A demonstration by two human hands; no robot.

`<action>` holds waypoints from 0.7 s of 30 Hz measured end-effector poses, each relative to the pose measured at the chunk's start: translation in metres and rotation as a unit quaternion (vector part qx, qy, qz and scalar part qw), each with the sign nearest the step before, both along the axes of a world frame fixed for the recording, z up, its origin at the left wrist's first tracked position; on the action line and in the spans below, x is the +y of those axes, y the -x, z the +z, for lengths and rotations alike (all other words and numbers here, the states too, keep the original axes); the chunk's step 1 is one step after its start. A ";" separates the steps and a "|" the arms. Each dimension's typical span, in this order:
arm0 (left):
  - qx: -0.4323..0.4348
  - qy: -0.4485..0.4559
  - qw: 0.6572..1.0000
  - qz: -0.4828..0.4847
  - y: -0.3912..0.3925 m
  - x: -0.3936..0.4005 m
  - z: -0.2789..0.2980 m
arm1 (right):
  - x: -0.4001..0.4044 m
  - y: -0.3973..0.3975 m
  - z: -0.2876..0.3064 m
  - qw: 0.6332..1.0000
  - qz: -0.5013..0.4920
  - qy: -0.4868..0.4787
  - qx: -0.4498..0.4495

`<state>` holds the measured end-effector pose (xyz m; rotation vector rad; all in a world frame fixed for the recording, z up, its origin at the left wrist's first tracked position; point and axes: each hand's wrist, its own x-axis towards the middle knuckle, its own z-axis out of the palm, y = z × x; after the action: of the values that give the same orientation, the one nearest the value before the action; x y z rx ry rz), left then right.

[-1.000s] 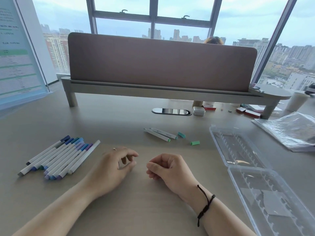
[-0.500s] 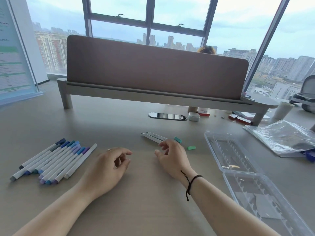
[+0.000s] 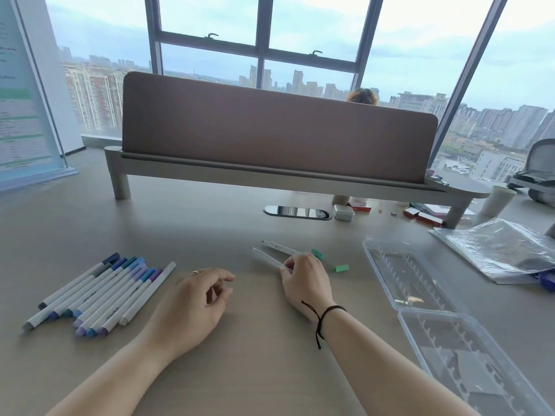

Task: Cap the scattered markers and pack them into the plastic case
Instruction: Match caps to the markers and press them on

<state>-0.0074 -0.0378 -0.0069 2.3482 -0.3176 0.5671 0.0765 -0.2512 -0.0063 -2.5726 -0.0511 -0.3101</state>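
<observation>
Right hand: the right hand [image 3: 303, 280] is stretched forward on the desk [image 3: 210, 223], and its fingertips [image 3: 289, 263] are curled onto the near ends of two uncapped markers [image 3: 271, 255]. Whether one is actually pinched cannot be told, as the back of the hand covers the contact. A black cord bracelet [image 3: 322, 315] is worn at the wrist.
Left hand: the left hand [image 3: 192, 304] is rested on the desk with fingers loosely curled and nothing held. A ring [image 3: 195, 272] is seen on one finger.
Uncapped markers: two white barrels are laid in a narrow V, tips pointing away to the left, just beyond the right hand.
Loose caps: one green cap [image 3: 317, 253] is lying just beside the right hand's knuckles; a second green cap [image 3: 341, 268] is lying slightly further right, apart from the hand.
Capped markers: a row of blue, teal and purple markers [image 3: 99, 292] is laid side by side at the left, well apart from both hands.
Plastic case: the clear case [image 3: 420, 307] is lying open at the right, both halves flat, ribbed slots visible, no markers seen inside.
Background: a clear plastic bag [image 3: 501, 250] is lying beyond the case; a brown divider panel [image 3: 270, 136] is standing across the desk.
</observation>
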 end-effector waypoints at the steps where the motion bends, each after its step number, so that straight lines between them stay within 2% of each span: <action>1: 0.006 -0.001 1.000 0.002 0.001 0.000 0.001 | -0.001 0.007 0.002 0.999 0.004 -0.040 0.011; 3: 0.019 -0.005 1.000 0.002 0.001 0.000 0.001 | -0.001 0.023 0.008 0.981 0.007 -0.189 0.045; 4: 0.025 -0.010 1.000 0.002 0.001 0.000 0.001 | -0.001 0.032 0.010 0.955 0.005 -0.290 0.062; 6: 0.041 -0.027 0.999 0.002 0.001 0.000 0.001 | 0.001 0.051 0.013 0.871 0.011 -0.479 0.113; 8: 0.050 -0.030 0.998 -0.003 0.003 -0.002 0.001 | -0.003 0.068 0.014 0.789 0.041 -0.592 0.157; 11: 0.061 -0.043 0.997 -0.011 0.006 -0.008 0.002 | -0.016 0.084 0.016 0.728 0.130 -0.642 0.204; 17: 0.087 -0.104 0.991 -0.005 -0.006 -0.038 0.011 | -0.030 0.088 0.026 0.655 0.246 -0.663 0.265; 21: 0.191 -0.093 0.974 -0.076 -0.026 -0.089 0.036 | -0.034 0.088 0.031 0.583 0.265 -0.716 0.277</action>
<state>0.0189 -0.1269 0.0294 2.5196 -0.3782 0.0062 -0.0118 -0.2852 0.0243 -0.8125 -0.2222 0.5325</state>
